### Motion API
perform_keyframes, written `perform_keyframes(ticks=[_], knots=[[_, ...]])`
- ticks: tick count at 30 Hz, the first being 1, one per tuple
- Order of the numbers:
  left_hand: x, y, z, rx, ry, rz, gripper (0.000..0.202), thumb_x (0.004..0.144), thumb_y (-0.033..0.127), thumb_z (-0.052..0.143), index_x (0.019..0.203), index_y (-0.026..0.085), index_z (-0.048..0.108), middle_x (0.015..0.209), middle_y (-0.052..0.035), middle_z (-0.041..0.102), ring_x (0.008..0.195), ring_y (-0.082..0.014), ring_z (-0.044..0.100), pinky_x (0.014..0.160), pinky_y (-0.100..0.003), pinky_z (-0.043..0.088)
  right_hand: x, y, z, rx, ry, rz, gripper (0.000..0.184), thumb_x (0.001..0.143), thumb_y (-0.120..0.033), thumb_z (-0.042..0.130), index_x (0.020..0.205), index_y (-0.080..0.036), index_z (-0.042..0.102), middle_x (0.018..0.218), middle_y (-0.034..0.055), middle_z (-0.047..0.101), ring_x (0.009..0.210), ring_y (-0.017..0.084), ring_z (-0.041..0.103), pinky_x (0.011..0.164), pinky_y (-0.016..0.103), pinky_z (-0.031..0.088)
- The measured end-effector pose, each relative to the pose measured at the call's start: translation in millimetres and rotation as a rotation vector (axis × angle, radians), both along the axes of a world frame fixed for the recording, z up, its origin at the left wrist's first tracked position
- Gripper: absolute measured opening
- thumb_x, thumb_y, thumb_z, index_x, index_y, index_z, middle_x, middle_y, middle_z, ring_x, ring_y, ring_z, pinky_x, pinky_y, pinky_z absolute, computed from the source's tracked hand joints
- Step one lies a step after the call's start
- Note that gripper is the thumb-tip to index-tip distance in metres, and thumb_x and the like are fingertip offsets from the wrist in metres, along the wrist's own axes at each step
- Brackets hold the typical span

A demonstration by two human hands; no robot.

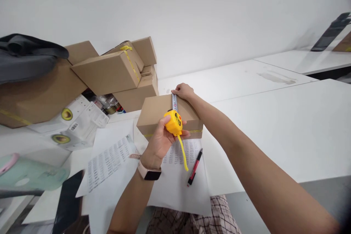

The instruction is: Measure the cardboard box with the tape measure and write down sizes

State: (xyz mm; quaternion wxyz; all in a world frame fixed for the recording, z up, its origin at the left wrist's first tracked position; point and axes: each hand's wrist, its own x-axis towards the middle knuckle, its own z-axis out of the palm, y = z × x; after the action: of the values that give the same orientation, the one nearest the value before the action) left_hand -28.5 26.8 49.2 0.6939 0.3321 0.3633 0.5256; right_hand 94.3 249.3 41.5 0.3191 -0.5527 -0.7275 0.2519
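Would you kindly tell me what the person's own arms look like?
The left forearm and right forearm show no sleeves. The left wrist wears a smartwatch with a pale pink strap and dark rectangular screen; nothing shows on the right wrist.

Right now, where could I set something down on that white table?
Between the right arm and the dark object far right, the white table looks bare, save a smudge. Left is crowded with cartons and papers; the box under the tape measure takes the middle.

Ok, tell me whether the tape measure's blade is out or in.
Out: the silver blade runs from the yellow tape measure in the left hand, over the cardboard box, to the right hand.
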Motion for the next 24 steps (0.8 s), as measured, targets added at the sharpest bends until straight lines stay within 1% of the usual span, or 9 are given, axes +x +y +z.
perform_keyframes(ticks=[7,10,12,15,17,19,21,22,24], knots=[[-1,-35,-16.5,0.005,0.051,0.009,0.034,0.082,0.051,0.067,0.103,0.024,0.068,0.102,-0.0081,0.075,0.068,-0.0222,0.072,0.082,-0.048,0.061,1,-3,-0.1,-0.045,0.027,-0.006,0.029,0.081,-0.052,0.069,0.081,-0.024,0.061,0.081,0.0048,0.069,0.071,0.020,0.059,0.066,0.033,0.044],[1,-42,-22.2,-0.007,0.048,0.011,0.036,0.081,0.049,0.069,0.107,0.024,0.068,0.106,-0.0094,0.074,0.071,-0.0235,0.073,0.080,-0.048,0.062,0,-6,-1.7,-0.058,0.052,0.004,0.029,0.081,-0.051,0.070,0.079,-0.023,0.060,0.081,0.0049,0.069,0.070,0.020,0.059,0.069,0.035,0.045],[-1,-43,-22.2,-0.014,0.053,-0.003,0.040,0.080,0.051,0.069,0.108,0.022,0.068,0.106,-0.0104,0.074,0.072,-0.0241,0.073,0.075,-0.046,0.062,-2,-6,0.3,-0.061,0.092,0.026,0.032,0.082,-0.052,0.070,0.076,-0.022,0.059,0.080,0.0048,0.068,0.070,0.019,0.058,0.070,0.035,0.045],[-12,-51,-18.8,0.035,0.122,-0.004,0.042,0.080,0.050,0.069,0.109,0.021,0.068,0.108,-0.0108,0.073,0.072,-0.0227,0.073,0.070,-0.040,0.061,5,-6,7.2,0.002,0.317,0.007,0.034,0.090,-0.050,0.063,0.074,-0.020,0.058,0.080,0.0050,0.067,0.073,0.017,0.058,0.073,0.033,0.047],[-29,-61,-17.7,0.137,0.220,0.071,0.043,0.078,0.044,0.072,0.115,0.025,0.064,0.118,-0.0091,0.071,0.073,-0.0212,0.073,0.068,-0.037,0.061,22,-12,8.4,0.072,0.545,-0.074,0.035,0.095,-0.050,0.055,0.079,-0.019,0.060,0.084,0.0053,0.067,0.077,0.015,0.059,0.075,0.030,0.048],[-51,-71,-20.6,0.249,0.351,0.218,0.054,0.074,0.036,0.078,0.123,0.031,0.058,0.135,-0.0063,0.063,0.078,-0.0195,0.073,0.071,-0.035,0.062,47,-30,0.2,0.121,0.698,-0.177,0.040,0.097,-0.056,0.051,0.086,-0.019,0.063,0.084,0.0045,0.066,0.077,0.014,0.060,0.075,0.028,0.049],[-75,-77,-28.1,0.306,0.464,0.370,0.066,0.070,0.032,0.083,0.128,0.035,0.051,0.141,-0.0042,0.056,0.082,-0.0188,0.074,0.076,-0.035,0.063,75,-61,-18.5,0.139,0.671,-0.254,0.049,0.095,-0.065,0.047,0.088,-0.020,0.065,0.073,0.0028,0.061,0.071,0.015,0.057,0.071,0.029,0.048],[-86,-76,-33.2,0.303,0.501,0.417,0.068,0.070,0.033,0.083,0.129,0.035,0.049,0.138,-0.0037,0.056,0.083,-0.0190,0.074,0.078,-0.036,0.063,86,-79,-30.4,0.150,0.631,-0.239,0.051,0.096,-0.066,0.043,0.094,-0.021,0.066,0.072,0.0020,0.060,0.070,0.015,0.056,0.071,0.029,0.047],[-102,-71,-43.9,0.266,0.533,0.434,0.064,0.072,0.037,0.081,0.127,0.031,0.049,0.124,-0.0026,0.059,0.082,-0.0202,0.075,0.078,-0.037,0.064,101,-115,-53.7,0.130,0.503,-0.161,0.053,0.097,-0.066,0.039,0.118,-0.024,0.064,0.074,0.0007,0.061,0.069,0.016,0.056,0.072,0.030,0.047]])
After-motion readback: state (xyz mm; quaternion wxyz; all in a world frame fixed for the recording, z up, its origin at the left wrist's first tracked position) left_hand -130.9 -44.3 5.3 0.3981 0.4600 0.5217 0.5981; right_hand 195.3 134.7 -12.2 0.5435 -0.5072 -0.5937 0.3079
